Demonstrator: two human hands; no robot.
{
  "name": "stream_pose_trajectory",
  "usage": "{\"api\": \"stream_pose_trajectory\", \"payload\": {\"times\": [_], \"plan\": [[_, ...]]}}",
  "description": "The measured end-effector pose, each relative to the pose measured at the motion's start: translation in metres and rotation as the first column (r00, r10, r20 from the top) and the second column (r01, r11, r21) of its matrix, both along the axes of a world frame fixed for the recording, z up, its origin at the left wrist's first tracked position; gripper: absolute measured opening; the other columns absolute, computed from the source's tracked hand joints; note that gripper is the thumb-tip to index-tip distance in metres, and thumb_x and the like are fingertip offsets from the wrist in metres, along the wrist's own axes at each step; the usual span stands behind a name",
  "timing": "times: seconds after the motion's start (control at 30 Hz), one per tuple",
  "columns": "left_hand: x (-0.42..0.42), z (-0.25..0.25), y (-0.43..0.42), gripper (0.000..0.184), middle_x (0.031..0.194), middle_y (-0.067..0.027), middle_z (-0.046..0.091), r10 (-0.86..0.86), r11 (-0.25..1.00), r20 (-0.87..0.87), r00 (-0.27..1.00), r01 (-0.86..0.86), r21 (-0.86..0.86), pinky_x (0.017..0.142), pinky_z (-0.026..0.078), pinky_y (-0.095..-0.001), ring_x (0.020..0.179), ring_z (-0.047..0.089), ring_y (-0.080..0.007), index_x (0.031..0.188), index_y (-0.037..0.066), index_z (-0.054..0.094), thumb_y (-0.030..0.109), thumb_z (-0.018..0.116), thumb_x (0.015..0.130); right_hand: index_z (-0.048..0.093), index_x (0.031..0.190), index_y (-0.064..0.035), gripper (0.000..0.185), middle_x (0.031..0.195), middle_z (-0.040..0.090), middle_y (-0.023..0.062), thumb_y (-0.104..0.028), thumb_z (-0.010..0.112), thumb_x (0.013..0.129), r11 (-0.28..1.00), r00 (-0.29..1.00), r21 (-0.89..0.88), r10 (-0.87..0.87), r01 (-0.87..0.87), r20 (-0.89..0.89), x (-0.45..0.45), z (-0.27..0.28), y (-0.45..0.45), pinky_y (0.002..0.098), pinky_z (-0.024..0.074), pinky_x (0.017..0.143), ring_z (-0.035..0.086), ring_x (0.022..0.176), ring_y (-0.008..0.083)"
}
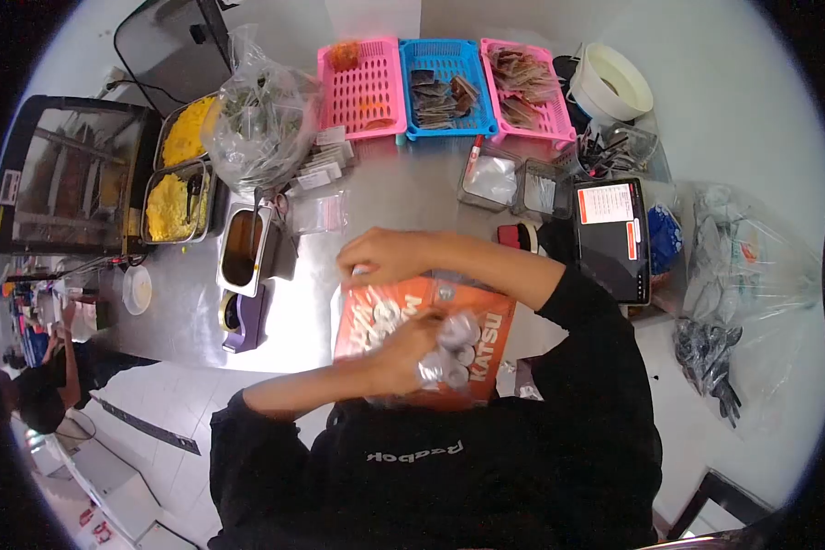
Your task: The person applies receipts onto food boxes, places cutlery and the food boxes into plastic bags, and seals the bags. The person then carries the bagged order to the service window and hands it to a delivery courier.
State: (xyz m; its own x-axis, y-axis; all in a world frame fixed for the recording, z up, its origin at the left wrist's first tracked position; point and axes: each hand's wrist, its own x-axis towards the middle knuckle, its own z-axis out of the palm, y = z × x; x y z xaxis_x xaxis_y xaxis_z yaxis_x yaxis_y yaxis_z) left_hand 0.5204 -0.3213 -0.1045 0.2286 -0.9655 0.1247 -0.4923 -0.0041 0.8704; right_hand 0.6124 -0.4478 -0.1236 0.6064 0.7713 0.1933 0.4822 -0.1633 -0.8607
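Two orange boxes (486, 316) with white lettering, one reading KATSU, lie side by side in front of my body, with shiny clear plastic over them. My left hand (399, 359) is over the boxes, blurred by motion. Its fingers are closed around small, whitish plastic-wrapped packets (456, 332), several of which stick out on its right side. At the far left corner of the boxes, my right hand (380, 257) has curled fingers. Something small and white shows under its fingertips, too hidden to name.
Pink (362, 92) and blue baskets (445, 115) with packets line the back. Left are yellow food trays (174, 206), a metal container (241, 247) and a tape dispenser (243, 325). Right are a tablet (614, 247) and plastic bags (733, 266). Another person (50, 385) is far left.
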Motion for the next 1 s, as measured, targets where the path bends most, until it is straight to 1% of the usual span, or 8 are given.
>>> {"api": "stream_pose_trajectory", "payload": {"times": [0.17, 0.27, 0.5, 0.63, 0.73, 0.8, 0.9, 1.0], "plan": [[0.014, -0.028, 0.017, 0.034, 0.097, -0.0254, 0.052, 0.367, 0.930, -0.175, 0.913, -0.357, 0.087, 0.088, 0.036, -0.0450, 0.094, 0.046, -0.0397, 0.093, -0.004, 0.054, 0.009, 0.064, 0.063, 0.054, 0.084, 0.0014, 0.021, 0.078, 0.056, 0.0151, -0.019, 0.058, 0.084, 0.853, 0.849, 0.054, -0.522, 0.519, 0.079, -0.013, -0.011, -0.045, 0.0346, 0.0439, 0.061, 0.055, 0.067, 0.0267], [0.034, 0.001, 0.019, 0.029, 0.093, -0.0265, 0.047, 0.423, 0.891, 0.143, 0.895, -0.439, 0.116, 0.080, 0.036, -0.0454, 0.088, 0.044, -0.0406, 0.090, -0.006, 0.052, 0.009, 0.063, 0.068, 0.051, 0.083, 0.0018, 0.021, 0.076, 0.054, 0.0155, -0.018, 0.058, 0.084, 0.584, 0.563, 0.137, -0.810, 0.800, 0.166, -0.047, -0.013, -0.065, 0.0357, 0.0434, 0.061, 0.054, 0.067, 0.0287], [0.049, -0.016, 0.022, 0.014, 0.080, -0.0180, 0.052, 0.724, 0.689, 0.144, 0.674, -0.703, -0.176, 0.070, 0.041, -0.0401, 0.077, 0.050, -0.0331, 0.083, -0.003, 0.052, 0.009, 0.058, 0.080, 0.047, 0.083, -0.0004, 0.019, 0.074, 0.050, 0.0153, -0.015, 0.059, 0.086, 0.105, 0.105, -0.008, -0.988, 0.994, 0.111, -0.189, -0.005, -0.011, 0.0369, 0.0427, 0.062, 0.053, 0.067, 0.0294], [0.028, 0.025, 0.016, 0.012, 0.064, -0.0126, 0.052, 0.779, 0.595, -0.296, 0.553, -0.801, 0.069, 0.053, 0.040, -0.0355, 0.051, 0.046, -0.0290, 0.076, 0.000, 0.055, 0.006, 0.049, 0.085, 0.051, 0.090, -0.0011, 0.017, 0.083, 0.053, 0.0147, -0.013, 0.061, 0.083, 0.408, 0.392, -0.040, -0.896, 0.912, -0.210, -0.266, 0.016, 0.063, 0.0355, 0.0443, 0.071, 0.056, 0.082, 0.0260], [0.029, -0.014, 0.025, 0.003, 0.071, -0.0132, 0.054, 0.743, 0.652, -0.109, 0.661, -0.751, -0.105, 0.068, 0.037, -0.0387, 0.070, 0.050, -0.0270, 0.078, 0.002, 0.053, 0.002, 0.051, 0.079, 0.059, 0.094, 0.0005, 0.019, 0.077, 0.060, 0.0078, -0.017, 0.060, 0.086, 0.803, 0.792, 0.169, -0.487, 0.572, -0.367, -0.261, 0.016, 0.041, 0.0276, 0.0457, 0.056, 0.056, 0.061, 0.0122], [0.024, -0.031, 0.030, 0.016, 0.079, -0.0133, 0.056, 0.746, 0.666, 0.191, 0.638, -0.719, -0.200, 0.085, 0.031, -0.0422, 0.091, 0.051, -0.0252, 0.087, 0.003, 0.052, -0.001, 0.054, 0.072, 0.062, 0.096, -0.0004, 0.020, 0.069, 0.061, 0.0024, -0.018, 0.060, 0.087, 0.358, 0.287, -0.012, -0.769, 0.934, -0.570, -0.205, 0.026, -0.024, 0.0236, 0.0428, 0.047, 0.052, 0.051, 0.0082], [0.011, 0.000, 0.028, 0.029, 0.090, -0.0116, 0.056, 0.621, 0.756, 0.477, 0.622, -0.636, -0.155, 0.092, 0.019, -0.0421, 0.102, 0.048, -0.0231, 0.102, 0.005, 0.048, 0.003, 0.050, 0.073, 0.065, 0.083, -0.0024, 0.009, 0.082, 0.063, 0.0141, -0.006, 0.061, 0.076, 0.012, -0.035, 0.192, -0.970, 0.981, 0.239, -0.113, -0.035, -0.133, 0.0345, 0.0471, 0.060, 0.061, 0.067, 0.0279], [0.005, 0.008, 0.030, 0.022, 0.087, -0.0104, 0.055, 0.553, 0.753, 0.624, 0.553, -0.653, -0.089, 0.089, 0.021, -0.0423, 0.099, 0.048, -0.0225, 0.100, 0.007, 0.049, 0.006, 0.046, 0.078, 0.064, 0.086, -0.0017, 0.014, 0.091, 0.062, 0.0203, -0.007, 0.053, 0.079, -0.243, -0.012, -0.325, -0.818, 0.914, 0.576, -0.068, -0.094, -0.218, 0.0457, 0.0486, 0.072, 0.060, 0.082, 0.0389]]}}
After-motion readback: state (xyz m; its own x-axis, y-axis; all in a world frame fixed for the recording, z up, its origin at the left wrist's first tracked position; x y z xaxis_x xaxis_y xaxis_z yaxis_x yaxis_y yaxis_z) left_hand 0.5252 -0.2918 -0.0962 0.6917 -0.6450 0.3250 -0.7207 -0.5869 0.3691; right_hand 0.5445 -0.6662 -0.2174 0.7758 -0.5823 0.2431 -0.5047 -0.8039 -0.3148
